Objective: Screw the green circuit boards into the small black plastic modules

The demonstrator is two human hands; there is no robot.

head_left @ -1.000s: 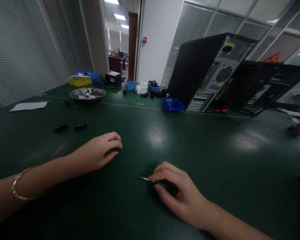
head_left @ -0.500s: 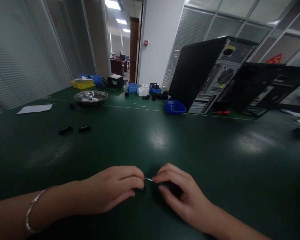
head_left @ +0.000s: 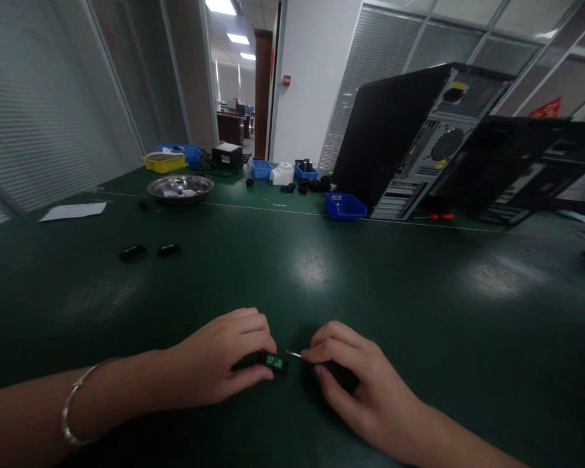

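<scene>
At the lower left of the frame the left hand point(head_left: 224, 364) lies on the green table point(head_left: 322, 273), a bracelet point(head_left: 73, 406) on its wrist. Its fingers are curled around a small black module point(head_left: 273, 361), pinching it low against the table. The module sits at lower centre, between the two hands, and its exposed end, with a green patch on it, pokes out to the right, toward the other hand. Its long axis runs roughly left to right across the frame.

Just right of that end is the thin metal tip of a tool point(head_left: 293, 355), also lying left to right and pointing left at the module, nearly touching it. The right hand point(head_left: 355, 390) grips the tool, fingers closed over its dark handle.

In the upper left lie two more black modules point(head_left: 149, 251), well apart from the hands.
</scene>
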